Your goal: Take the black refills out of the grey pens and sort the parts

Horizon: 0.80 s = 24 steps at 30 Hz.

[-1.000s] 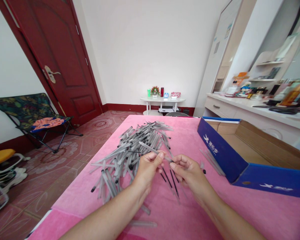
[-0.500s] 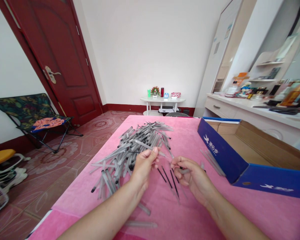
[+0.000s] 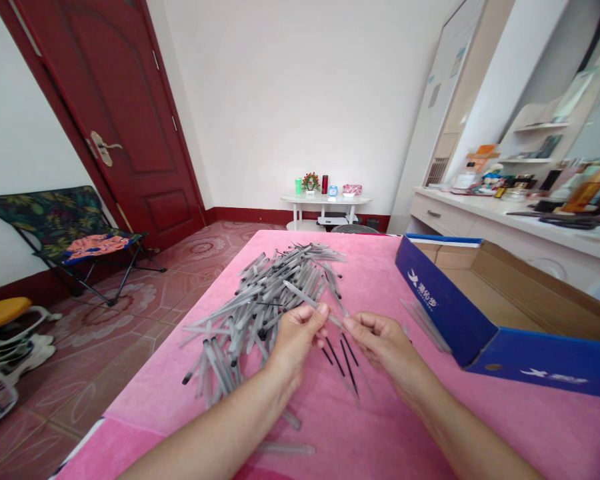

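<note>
My left hand (image 3: 300,337) pinches a translucent grey pen (image 3: 303,293) between thumb and fingers, its far end pointing up and left over the pile. At the pen's near end, my right hand (image 3: 387,340) is closed, thumb and forefinger pressed together on the tip. Whatever else its curled fingers may hold is hidden. A heap of similar pens (image 3: 265,293), some with black ends, spreads beyond and to the left of my hands. Several thin black refills (image 3: 349,363) lie on the pink cloth (image 3: 340,433) between my forearms.
At the right stands an open blue cardboard box (image 3: 445,310), with a few clear tubes (image 3: 427,323) beside its left wall. Loose pen barrels (image 3: 285,449) lie near the front. A dresser (image 3: 480,203) and a folding chair (image 3: 75,227) flank the table.
My right hand has turned over, and its fingertips now meet the pen's end. The pen and my left hand have moved slightly right.
</note>
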Tool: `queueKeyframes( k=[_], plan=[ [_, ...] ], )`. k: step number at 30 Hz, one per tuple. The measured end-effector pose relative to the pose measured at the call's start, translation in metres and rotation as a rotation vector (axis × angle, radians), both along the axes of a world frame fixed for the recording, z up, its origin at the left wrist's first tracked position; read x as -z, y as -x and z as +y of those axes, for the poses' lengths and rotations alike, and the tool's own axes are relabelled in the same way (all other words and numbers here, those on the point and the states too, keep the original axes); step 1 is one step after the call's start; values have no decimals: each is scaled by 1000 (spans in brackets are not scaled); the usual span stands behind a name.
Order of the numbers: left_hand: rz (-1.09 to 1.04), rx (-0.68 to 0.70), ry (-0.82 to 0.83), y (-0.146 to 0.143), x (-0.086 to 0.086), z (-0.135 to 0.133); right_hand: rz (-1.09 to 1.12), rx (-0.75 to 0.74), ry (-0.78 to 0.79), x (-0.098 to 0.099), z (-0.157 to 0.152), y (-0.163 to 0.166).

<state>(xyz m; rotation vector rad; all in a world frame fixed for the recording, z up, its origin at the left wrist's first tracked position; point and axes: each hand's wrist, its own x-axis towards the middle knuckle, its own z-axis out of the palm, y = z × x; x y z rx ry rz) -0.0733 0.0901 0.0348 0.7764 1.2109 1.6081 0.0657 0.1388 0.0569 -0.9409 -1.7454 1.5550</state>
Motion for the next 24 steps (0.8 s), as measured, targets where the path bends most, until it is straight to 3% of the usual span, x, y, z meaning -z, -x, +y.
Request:
queueKeyframes(
  k=[4,7,11,16,24],
  plan=[
    [6,3,6,-1,2,1,-35,-48,-182,7,3,2],
    [-47,-21,15,8,1,5,-71,-77,-232,3,7,-1],
    [-219,-170,-27,37,-6,12,-178,-134,-242,-27,14,-20],
    [-293,-341,-86,68,-14,19,-270,43,-276,-55,24,-45],
    [-288,-297,-76,63,-14,18,-622,125,-638,-31,10,-26]
  ],
)
